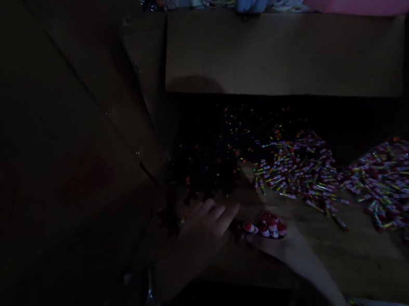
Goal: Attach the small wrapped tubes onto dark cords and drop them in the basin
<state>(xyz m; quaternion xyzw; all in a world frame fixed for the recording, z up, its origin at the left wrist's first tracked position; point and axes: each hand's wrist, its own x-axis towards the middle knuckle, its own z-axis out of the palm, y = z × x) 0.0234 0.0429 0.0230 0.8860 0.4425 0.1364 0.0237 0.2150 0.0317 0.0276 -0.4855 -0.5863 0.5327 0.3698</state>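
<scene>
Tubes (273, 226) | slim, rounded, bundled | right hand (283, 247) | wooden tabletop (344, 257)

Bundle of slender wrapped sticks (273, 226): red-and-white ends are shown grouped, one end set slightly apart at the left; it is gripped in the right hand (278, 242) near the near edge of the table (333, 249). Loose sticks (300, 170), pink-and-white with yellow-green parts, are heaped in disorder toward the far edge and the right. Small dark pieces (205, 169), flecked orange and green, are scattered at the left, beside the left hand (208, 222); their shape is obscured by darkness.
</scene>
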